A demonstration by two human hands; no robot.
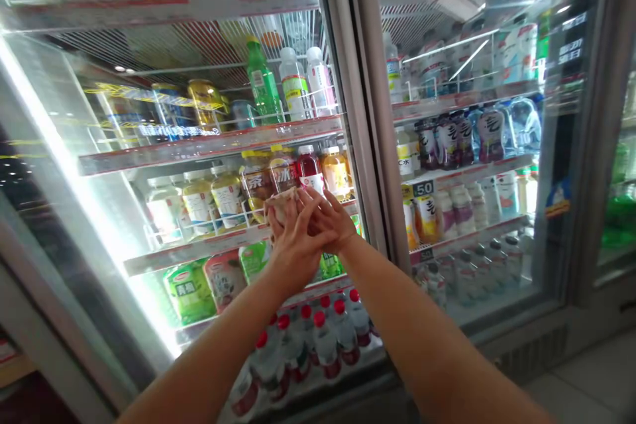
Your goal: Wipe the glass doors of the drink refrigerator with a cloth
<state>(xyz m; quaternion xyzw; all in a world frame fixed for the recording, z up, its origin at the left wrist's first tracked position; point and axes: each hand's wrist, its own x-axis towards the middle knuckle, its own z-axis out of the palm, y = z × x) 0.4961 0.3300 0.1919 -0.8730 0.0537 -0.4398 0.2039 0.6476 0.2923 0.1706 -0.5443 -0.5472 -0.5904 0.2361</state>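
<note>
In front of a lit drinks cooler, my left hand (pixel 298 252) and my right hand (pixel 330 218) are raised together. They press on a small, crumpled, pale pink-beige wrapped packet (pixel 281 205), and my fingers hide part of it. Just above my fingers stands a bottle of red drink (pixel 311 169) among other bottled drinks. Below my hands, a white shelf edge (pixel 199 245) runs across the cooler. I cannot tell whether the cooler's glass lies between my hands and the bottles.
Several rows of bottled drinks fill the wire shelves, including a green bottle (pixel 263 83) higher up. Water bottles with red caps (pixel 328 338) stand low down. A metal door post (pixel 382 146) divides the cooler, and a tiled floor (pixel 586 391) shows at lower right.
</note>
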